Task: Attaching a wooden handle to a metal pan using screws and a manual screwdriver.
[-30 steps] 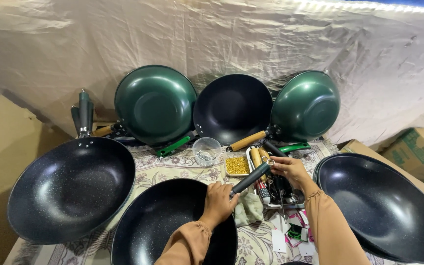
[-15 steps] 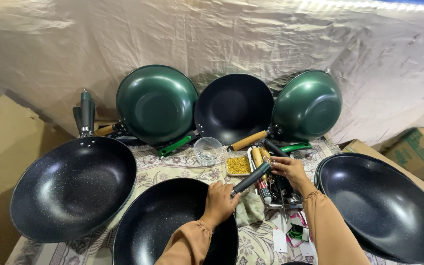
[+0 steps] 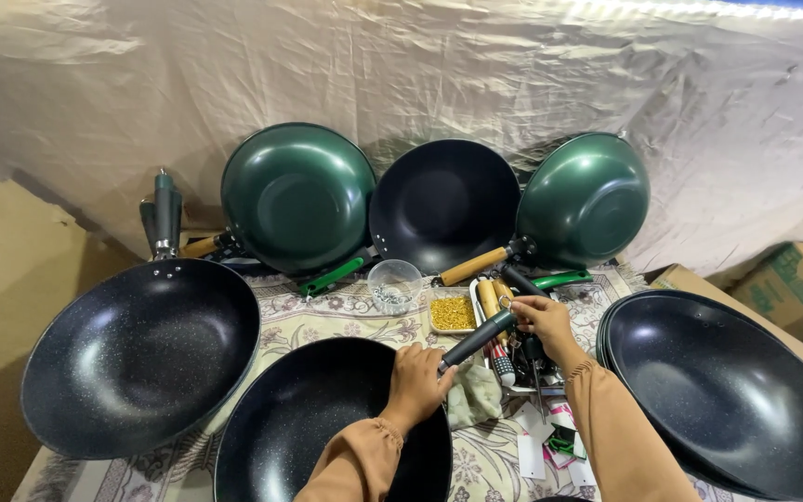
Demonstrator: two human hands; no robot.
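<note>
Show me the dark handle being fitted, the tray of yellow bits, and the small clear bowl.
dark handle (image 3: 478, 336), head view, middle of the grip between both hands
tray of yellow bits (image 3: 454, 313), head view, centre of the yellow heap
small clear bowl (image 3: 394, 284), head view, inside near the bottom

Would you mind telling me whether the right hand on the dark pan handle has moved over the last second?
No: the right hand stays beside the small tray of yellow bits, gripping the dark handle.

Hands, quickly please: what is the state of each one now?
Left hand: closed on the rim of the black wok, at the handle's base.
Right hand: closed around the dark handle.
</note>
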